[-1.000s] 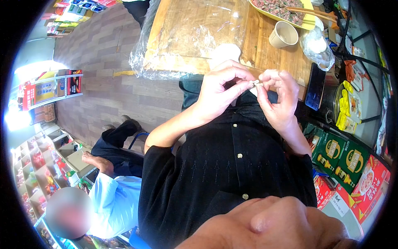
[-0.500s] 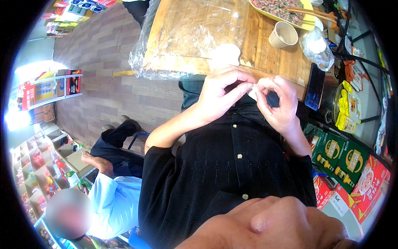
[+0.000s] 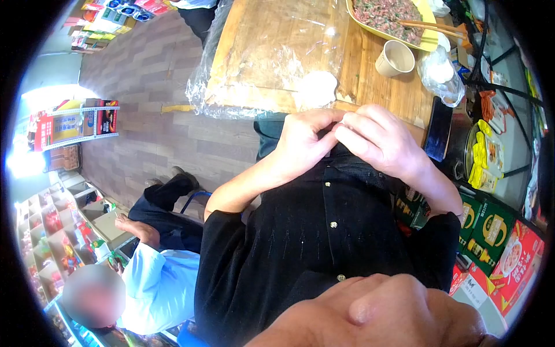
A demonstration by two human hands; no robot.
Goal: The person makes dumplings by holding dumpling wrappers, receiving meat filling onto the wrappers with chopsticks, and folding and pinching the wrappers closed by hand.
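My left hand [image 3: 306,136] and my right hand [image 3: 381,139] meet in front of my waist, just off the table's near edge. Fingers of both pinch together around a small white dough dumpling, which they now almost wholly cover. White round dumpling wrappers [image 3: 317,88] lie on the board just beyond my left hand. Farther off is a yellow dish [image 3: 432,41] of minced meat filling [image 3: 386,17] flecked with green, with chopsticks [image 3: 433,26] resting across it.
A paper cup [image 3: 395,59], a plastic bag [image 3: 440,72] and a black phone [image 3: 437,130] lie along the right of the wooden table [image 3: 370,75]. Plastic film covers its left part. A person in a light blue shirt [image 3: 165,283] sits at lower left. Boxes [image 3: 491,231] stand at right.
My right hand has turned inward and closed over the dumpling, its back now facing up. The white dough that showed between my fingers is now mostly hidden. The view has shifted slightly.
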